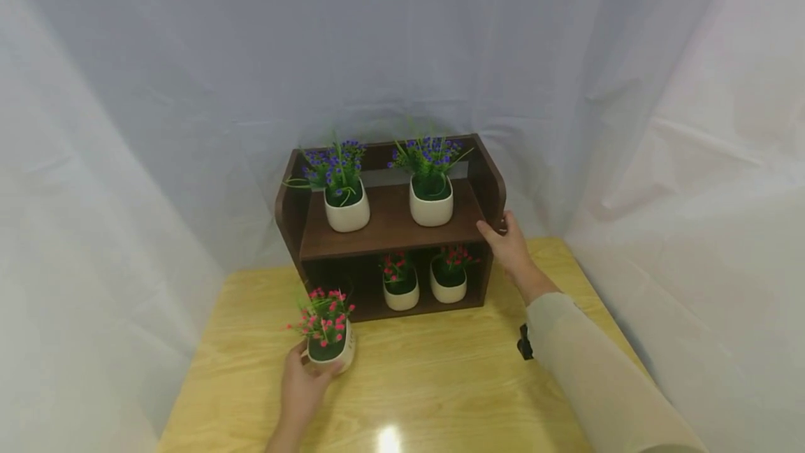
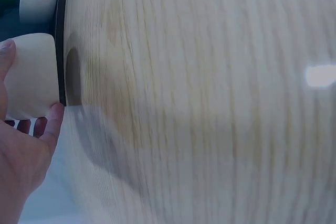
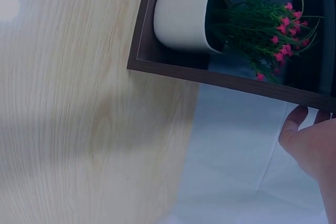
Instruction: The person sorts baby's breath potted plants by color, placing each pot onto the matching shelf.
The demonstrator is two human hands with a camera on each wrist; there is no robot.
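Observation:
My left hand [image 1: 303, 384] grips the white pot of a plant with pink flowers [image 1: 331, 351], thumb on one side and fingers round the other. The pot is at the front left of a dark brown two-tier shelf [image 1: 396, 233]; in the left wrist view the held pot [image 2: 32, 74] appears beside the shelf's dark edge. My right hand [image 1: 512, 250] holds the right side panel of the shelf, its thumb at the front. In the right wrist view the fingertips [image 3: 295, 119] touch the outer face of that panel.
Two white pots with purple flowers, a left one [image 1: 348, 212] and a right one [image 1: 432, 205], stand on the upper tier. Below are two pots with red-pink flowers [image 1: 401, 292] [image 1: 449, 286]. A small black object [image 1: 525, 342] lies on the wooden table [image 1: 428, 376]. White sheeting [image 1: 390, 40] surrounds everything.

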